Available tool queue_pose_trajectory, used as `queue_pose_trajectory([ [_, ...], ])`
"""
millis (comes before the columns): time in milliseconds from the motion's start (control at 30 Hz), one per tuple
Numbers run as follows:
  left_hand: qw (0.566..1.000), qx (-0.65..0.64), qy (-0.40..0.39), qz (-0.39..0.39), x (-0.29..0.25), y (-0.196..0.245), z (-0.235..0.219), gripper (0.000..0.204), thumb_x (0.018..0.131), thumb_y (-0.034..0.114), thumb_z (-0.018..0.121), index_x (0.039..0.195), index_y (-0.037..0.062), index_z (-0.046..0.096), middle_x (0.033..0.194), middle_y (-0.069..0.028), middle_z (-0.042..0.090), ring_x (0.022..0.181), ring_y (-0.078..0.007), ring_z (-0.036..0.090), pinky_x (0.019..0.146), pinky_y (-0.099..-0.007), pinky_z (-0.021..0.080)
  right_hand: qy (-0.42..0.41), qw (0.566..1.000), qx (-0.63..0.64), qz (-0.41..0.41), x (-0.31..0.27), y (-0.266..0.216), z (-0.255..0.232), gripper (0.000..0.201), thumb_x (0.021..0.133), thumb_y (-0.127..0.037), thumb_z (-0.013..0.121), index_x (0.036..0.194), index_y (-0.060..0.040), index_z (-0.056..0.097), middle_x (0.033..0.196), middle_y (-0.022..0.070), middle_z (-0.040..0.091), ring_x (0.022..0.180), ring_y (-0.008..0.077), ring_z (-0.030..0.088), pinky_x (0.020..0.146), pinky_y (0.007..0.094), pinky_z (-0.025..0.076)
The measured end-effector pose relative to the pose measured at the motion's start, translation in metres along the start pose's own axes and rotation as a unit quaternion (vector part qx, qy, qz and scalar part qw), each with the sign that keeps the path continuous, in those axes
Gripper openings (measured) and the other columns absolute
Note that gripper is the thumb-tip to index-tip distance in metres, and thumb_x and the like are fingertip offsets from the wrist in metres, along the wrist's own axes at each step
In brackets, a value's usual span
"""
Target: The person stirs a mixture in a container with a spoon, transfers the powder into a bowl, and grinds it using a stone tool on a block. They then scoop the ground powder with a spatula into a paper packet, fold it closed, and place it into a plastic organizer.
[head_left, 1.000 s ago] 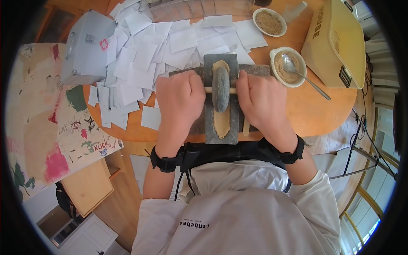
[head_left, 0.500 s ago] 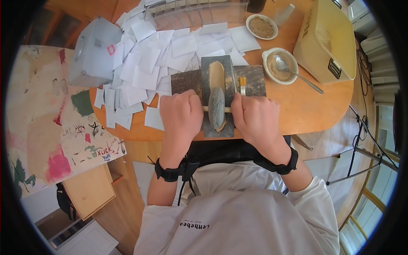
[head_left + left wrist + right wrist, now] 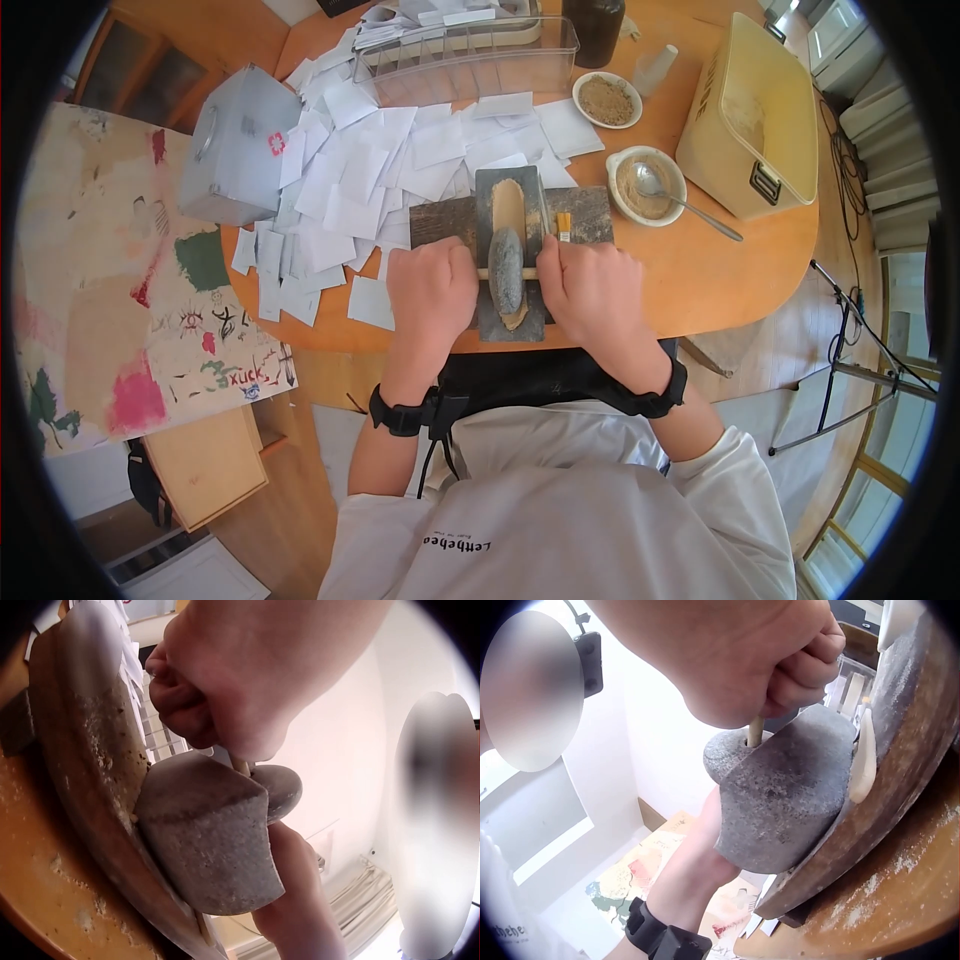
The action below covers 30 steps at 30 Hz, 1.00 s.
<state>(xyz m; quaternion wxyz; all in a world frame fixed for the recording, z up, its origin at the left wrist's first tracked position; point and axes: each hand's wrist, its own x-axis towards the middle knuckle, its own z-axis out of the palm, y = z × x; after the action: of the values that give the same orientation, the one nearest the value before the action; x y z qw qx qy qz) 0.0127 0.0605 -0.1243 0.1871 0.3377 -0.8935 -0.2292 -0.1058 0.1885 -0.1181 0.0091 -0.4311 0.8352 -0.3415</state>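
In the head view, a stone grinding wheel (image 3: 508, 270) stands upright in the groove of a grey stone trough (image 3: 486, 215), in its half nearer the body. Tan powder (image 3: 509, 203) lies along the groove. My left hand (image 3: 432, 290) grips one end of the wooden rod (image 3: 483, 274) through the wheel, fingers curled round it. My right hand (image 3: 592, 288) grips the other end the same way. From the right wrist, the rod (image 3: 756, 731) runs from the fist into the wheel (image 3: 730, 756). A pale wooden stick (image 3: 865, 761) leans beside the trough.
Beneath the trough is a dark board (image 3: 440, 224) with a small brush (image 3: 564, 222) on it. To the right stand a white bowl (image 3: 679, 178) with a spoon, another powder bowl (image 3: 607, 121) and a yellow bin (image 3: 700, 150). Paper packets (image 3: 350, 200) cover the left, near a silver case (image 3: 232, 160).
Both hands have drawn the wheel along the groove from the trough's far half toward the body, then slightly back. The head view has tilted, showing more of the table's far side.
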Motion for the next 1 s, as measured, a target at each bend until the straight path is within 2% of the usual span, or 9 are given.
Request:
queue_pose_trajectory([
  [367, 1.0, -0.009, 0.006, 0.001, -0.005, -0.003, 0.001, 0.026, 0.084, 0.009, 0.045, 0.06, 0.0054, 0.053, 0.054, -0.0152, 0.051, 0.056, -0.0361, 0.05, 0.064, -0.0418, 0.034, -0.02, 1.0, 0.001, -0.008, -0.002, 0.001, 0.0, 0.038, 0.09, -0.021, 0.058, 0.055, -0.0063, 0.062, 0.049, 0.0153, 0.056, 0.044, 0.0348, 0.058, 0.044, 0.0425, 0.047],
  [600, 0.999, 0.019, 0.048, 0.016, -0.006, 0.0, 0.002, 0.021, 0.083, 0.009, 0.048, 0.063, 0.0078, 0.054, 0.055, -0.012, 0.053, 0.056, -0.0315, 0.052, 0.067, -0.0406, 0.035, -0.04, 0.999, -0.004, 0.01, 0.001, 0.0, -0.003, 0.037, 0.091, -0.022, 0.057, 0.059, -0.005, 0.064, 0.05, 0.0166, 0.057, 0.046, 0.0356, 0.058, 0.044, 0.0434, 0.046],
  [700, 0.996, 0.015, 0.088, 0.028, -0.004, 0.003, 0.001, 0.025, 0.087, 0.011, 0.048, 0.064, 0.0081, 0.055, 0.055, -0.0119, 0.054, 0.056, -0.031, 0.053, 0.067, -0.0407, 0.036, -0.046, 0.999, 0.001, 0.019, 0.002, 0.0, -0.002, 0.037, 0.091, -0.022, 0.056, 0.06, -0.0048, 0.065, 0.051, 0.0167, 0.057, 0.046, 0.036, 0.058, 0.044, 0.0438, 0.046],
  [800, 0.996, 0.058, 0.062, 0.017, -0.003, 0.005, -0.005, 0.034, 0.094, 0.015, 0.047, 0.062, 0.006, 0.055, 0.055, -0.0128, 0.055, 0.056, -0.0319, 0.053, 0.067, -0.0412, 0.036, -0.053, 0.998, 0.0, 0.017, 0.004, -0.001, -0.004, 0.038, 0.092, -0.023, 0.056, 0.061, -0.0051, 0.065, 0.051, 0.0168, 0.057, 0.047, 0.0365, 0.059, 0.045, 0.0444, 0.046],
  [867, 0.998, 0.048, 0.011, 0.039, -0.002, -0.001, -0.003, 0.043, 0.098, 0.019, 0.045, 0.059, 0.0034, 0.053, 0.055, -0.0148, 0.054, 0.056, -0.0341, 0.052, 0.067, -0.042, 0.036, -0.055, 0.998, -0.004, 0.014, 0.007, 0.0, -0.005, 0.038, 0.093, -0.024, 0.055, 0.061, -0.0054, 0.065, 0.052, 0.0168, 0.057, 0.048, 0.0367, 0.059, 0.046, 0.0447, 0.046],
  [1000, 1.0, -0.002, -0.004, 0.027, -0.003, -0.008, 0.001, 0.047, 0.1, 0.02, 0.043, 0.057, 0.0012, 0.051, 0.055, -0.0177, 0.053, 0.056, -0.0367, 0.051, 0.066, -0.0439, 0.036, -0.052, 0.998, 0.015, 0.039, 0.005, 0.004, -0.009, 0.04, 0.096, -0.028, 0.053, 0.064, -0.0061, 0.062, 0.054, 0.016, 0.058, 0.05, 0.037, 0.059, 0.047, 0.0447, 0.044],
])
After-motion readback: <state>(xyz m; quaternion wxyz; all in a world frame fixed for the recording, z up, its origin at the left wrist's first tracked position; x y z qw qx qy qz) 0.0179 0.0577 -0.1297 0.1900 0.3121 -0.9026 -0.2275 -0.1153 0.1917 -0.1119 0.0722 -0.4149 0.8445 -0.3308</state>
